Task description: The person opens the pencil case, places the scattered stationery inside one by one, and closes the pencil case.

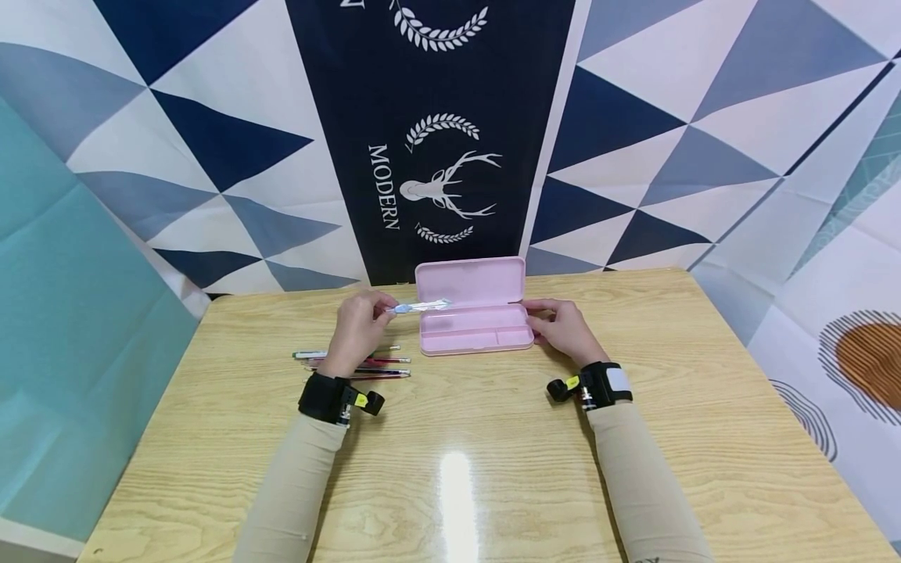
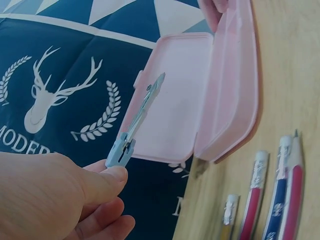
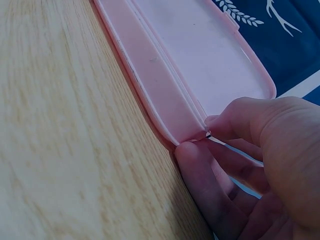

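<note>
My left hand [image 1: 360, 327] pinches the blue end of a drawing compass [image 1: 421, 306] between thumb and fingers. Its metal legs are together and point right, over the left part of an open pink pencil case [image 1: 470, 281]. In the left wrist view the compass [image 2: 134, 125] slants upward across the case's raised lid [image 2: 177, 95]. At the case's right end, my right hand [image 1: 563, 328] holds the corner by the hinge. The right wrist view has the thumb and fingers on both sides of that end [image 3: 197, 131]. The divided tray [image 1: 464, 342] has nothing in it.
Several pencils [image 1: 383, 371] lie side by side on the wooden table [image 1: 450, 422], beneath and right of the left wrist. A patterned cloth [image 1: 436, 94] hangs right behind the case at the table's back edge.
</note>
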A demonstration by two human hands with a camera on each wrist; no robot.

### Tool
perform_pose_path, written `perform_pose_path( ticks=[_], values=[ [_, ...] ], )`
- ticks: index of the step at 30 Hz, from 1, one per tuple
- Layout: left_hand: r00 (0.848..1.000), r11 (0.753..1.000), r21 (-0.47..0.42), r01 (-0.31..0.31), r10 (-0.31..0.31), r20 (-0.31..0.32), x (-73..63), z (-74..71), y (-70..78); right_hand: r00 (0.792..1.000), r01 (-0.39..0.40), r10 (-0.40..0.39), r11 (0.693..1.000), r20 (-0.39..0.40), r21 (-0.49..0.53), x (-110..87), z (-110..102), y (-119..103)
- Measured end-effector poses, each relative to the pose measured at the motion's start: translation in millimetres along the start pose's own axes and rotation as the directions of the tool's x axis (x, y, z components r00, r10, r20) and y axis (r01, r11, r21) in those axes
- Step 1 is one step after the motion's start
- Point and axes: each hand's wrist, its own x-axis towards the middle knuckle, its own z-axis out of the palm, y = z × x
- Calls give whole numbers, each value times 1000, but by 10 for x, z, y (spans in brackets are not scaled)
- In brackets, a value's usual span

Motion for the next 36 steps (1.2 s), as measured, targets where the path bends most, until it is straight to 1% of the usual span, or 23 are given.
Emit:
perform_pose_path(
  ticks=[4, 9, 11, 14, 19, 22, 24, 26, 29, 32, 34, 36],
  values=[
    [1000, 1000, -3, 4, -4, 24, -12, 48, 10, 1000, -2, 2, 1000, 2, 2, -2, -1, -3],
    [999, 1000, -5, 1, -1, 34, -22, 94, 3, 1000, 1, -1, 1000, 2, 2, -4, -1, -6],
    [999, 1000, 4, -11, 11, 39, -23, 117, -3, 1000, 1, -1, 1000, 1, -1, -7, -1, -7],
    [998, 999, 41, -32, 30, 47, -24, 158, -13, 1000, -2, 2, 1000, -1, -2, -9, -1, -7],
    [998, 994, 90, -57, 54, 38, -27, 216, -24, 1000, -2, 2, 1000, 1, 1, -7, -1, -6],
    [998, 994, 95, -56, 52, 39, -30, 236, -16, 1000, -1, 1, 1000, 4, 4, -5, 0, -5],
    [997, 993, 97, -66, 62, 40, -31, 251, -24, 1000, -1, 1, 1000, 6, 4, -5, 0, -3],
    [995, 990, 101, -98, 95, 34, -34, 271, -55, 1000, 0, 0, 1000, 8, 4, -7, 0, -3],
    [990, 985, 105, -140, 141, 1, 49, 462, -311, 1000, 0, 0, 1000, 8, 6, -4, 1, -2],
    [985, 979, 113, -167, 170, -15, 127, 651, -544, 1000, 0, 0, 1000, 6, 11, -1, -1, -5],
    [985, 980, 108, -169, 170, 0, 114, 658, -509, 1000, 1, -1, 1000, 5, 13, 0, -3, -8],
    [987, 982, 94, -164, 162, 21, 62, 599, -375, 1000, -2, 2, 1000, 7, 15, 1, -5, -7]
  ],
)
